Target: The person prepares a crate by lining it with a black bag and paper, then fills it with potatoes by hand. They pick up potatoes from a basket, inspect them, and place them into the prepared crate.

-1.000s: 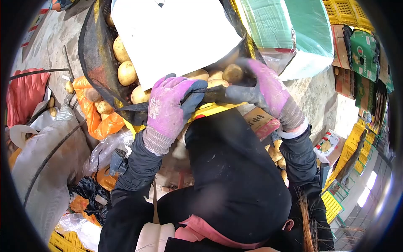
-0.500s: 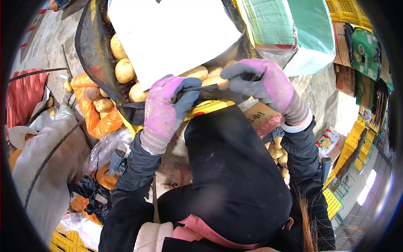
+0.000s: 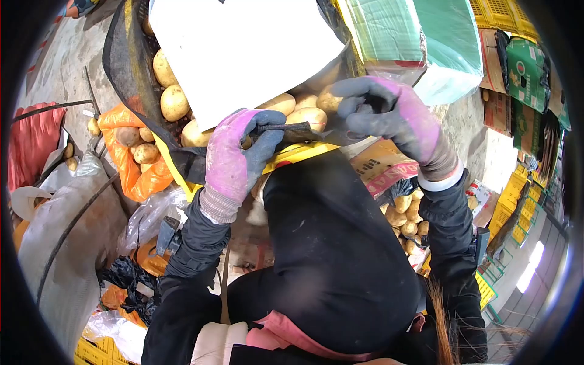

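Both my hands wear pink and grey work gloves. My left hand (image 3: 240, 152) is closed on a twisted strip of the black mesh (image 3: 292, 132) at the near edge of the potato crate. To the right, my right hand (image 3: 383, 112) has curled fingers beside the mesh; whether anything thin is between them is unclear. Potatoes (image 3: 307, 117) lie just beyond my hands, partly covered by a white sheet (image 3: 243, 52). The crate's yellow rim (image 3: 304, 150) runs just below the mesh.
An orange bag (image 3: 125, 164) of potatoes sits at the left, near a grey-white sack (image 3: 76, 231). More potatoes (image 3: 404, 213) lie in a box right of my knee. Green-lined cartons (image 3: 450, 48) stand at the upper right, yellow crates (image 3: 508, 18) beyond.
My right hand has moved right, away from my left hand, with its fingers curled. The mesh strip between the hands looks looser and wider. The view has shifted slightly.
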`<state>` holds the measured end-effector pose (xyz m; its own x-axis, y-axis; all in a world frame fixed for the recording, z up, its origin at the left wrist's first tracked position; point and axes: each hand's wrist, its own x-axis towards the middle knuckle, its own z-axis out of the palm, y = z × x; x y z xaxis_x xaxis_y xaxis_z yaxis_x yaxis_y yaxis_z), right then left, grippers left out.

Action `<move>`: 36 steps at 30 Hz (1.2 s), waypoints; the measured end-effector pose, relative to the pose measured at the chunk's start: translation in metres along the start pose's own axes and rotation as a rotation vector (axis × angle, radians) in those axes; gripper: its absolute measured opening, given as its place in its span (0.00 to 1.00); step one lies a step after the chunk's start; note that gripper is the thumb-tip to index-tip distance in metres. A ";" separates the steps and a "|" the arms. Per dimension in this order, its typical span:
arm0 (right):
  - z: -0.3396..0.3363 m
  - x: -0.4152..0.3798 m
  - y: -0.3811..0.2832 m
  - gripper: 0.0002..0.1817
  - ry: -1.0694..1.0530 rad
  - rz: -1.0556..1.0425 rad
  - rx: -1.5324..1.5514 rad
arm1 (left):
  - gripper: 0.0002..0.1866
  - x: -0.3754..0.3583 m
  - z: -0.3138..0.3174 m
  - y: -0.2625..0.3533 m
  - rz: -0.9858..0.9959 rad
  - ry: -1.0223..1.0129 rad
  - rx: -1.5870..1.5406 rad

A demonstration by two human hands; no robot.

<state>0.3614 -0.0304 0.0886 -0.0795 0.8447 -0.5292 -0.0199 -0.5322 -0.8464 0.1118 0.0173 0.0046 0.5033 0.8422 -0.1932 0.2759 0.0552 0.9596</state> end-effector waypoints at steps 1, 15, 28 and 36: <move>0.000 0.001 0.002 0.22 -0.052 -0.016 -0.096 | 0.08 0.000 0.000 0.002 0.003 -0.006 0.010; 0.007 0.004 -0.025 0.12 0.035 -0.009 -0.120 | 0.23 0.011 -0.005 0.032 0.426 -0.011 0.381; 0.006 0.022 -0.031 0.24 0.282 -0.457 -0.203 | 0.21 0.041 0.029 0.034 0.014 -0.314 -0.681; 0.044 0.027 0.012 0.31 -0.008 -0.425 -0.521 | 0.09 0.066 0.005 0.067 0.629 0.030 0.062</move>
<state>0.3156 -0.0162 0.0668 -0.1787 0.9732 -0.1447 0.4321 -0.0544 -0.9002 0.1679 0.0739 0.0547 0.5620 0.7180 0.4106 -0.0182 -0.4855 0.8740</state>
